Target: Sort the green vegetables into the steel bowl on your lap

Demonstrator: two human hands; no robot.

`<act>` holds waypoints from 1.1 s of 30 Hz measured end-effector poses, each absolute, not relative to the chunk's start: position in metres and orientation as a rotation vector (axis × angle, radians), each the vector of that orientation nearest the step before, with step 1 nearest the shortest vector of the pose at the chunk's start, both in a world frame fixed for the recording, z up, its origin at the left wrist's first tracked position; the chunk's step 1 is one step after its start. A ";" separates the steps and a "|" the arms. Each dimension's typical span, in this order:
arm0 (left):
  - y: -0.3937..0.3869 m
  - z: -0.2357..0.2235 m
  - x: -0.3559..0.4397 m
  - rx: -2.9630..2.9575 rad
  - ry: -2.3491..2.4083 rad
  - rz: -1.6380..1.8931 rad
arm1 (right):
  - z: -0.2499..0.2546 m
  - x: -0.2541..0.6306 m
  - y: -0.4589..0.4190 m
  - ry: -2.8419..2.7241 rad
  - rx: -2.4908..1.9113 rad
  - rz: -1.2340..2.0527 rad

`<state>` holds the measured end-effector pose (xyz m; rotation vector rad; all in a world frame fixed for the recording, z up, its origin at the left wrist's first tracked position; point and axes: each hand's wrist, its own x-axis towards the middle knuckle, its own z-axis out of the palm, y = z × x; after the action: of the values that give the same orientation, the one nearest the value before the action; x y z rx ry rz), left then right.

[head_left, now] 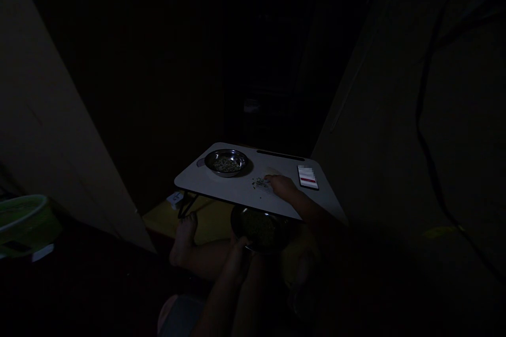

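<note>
The left hand (237,248) grips a filled lower bowl (235,219); beyond, a steel bowl (240,156) holds pieces (225,165). The right hand's (281,186) grip is unclear.

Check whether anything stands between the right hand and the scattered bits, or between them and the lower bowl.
Nothing visible separates the right hand from the scattered bits. The near edge of the table lies between them and the lower bowl held by the left hand.
</note>
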<state>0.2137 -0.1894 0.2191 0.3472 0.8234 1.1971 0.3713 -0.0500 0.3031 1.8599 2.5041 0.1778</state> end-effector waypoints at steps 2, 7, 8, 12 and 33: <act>-0.190 0.219 0.213 0.343 0.814 1.201 | 0.303 0.373 -0.051 2.500 1.857 0.184; -0.190 0.219 0.214 0.370 0.794 1.237 | 0.303 0.374 -0.052 2.502 1.859 0.172; -0.190 0.218 0.214 0.375 0.790 1.229 | 0.303 0.373 -0.052 2.496 1.862 0.168; -0.188 0.214 0.214 0.371 0.798 1.241 | 0.302 0.371 -0.051 2.517 1.843 0.175; -0.191 0.219 0.214 0.394 0.800 1.210 | 0.303 0.362 -0.047 2.531 1.824 0.213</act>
<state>0.2143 -0.1908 0.2194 0.3943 0.8001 1.2102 0.3625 -0.0466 0.3031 1.8244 2.5313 0.2128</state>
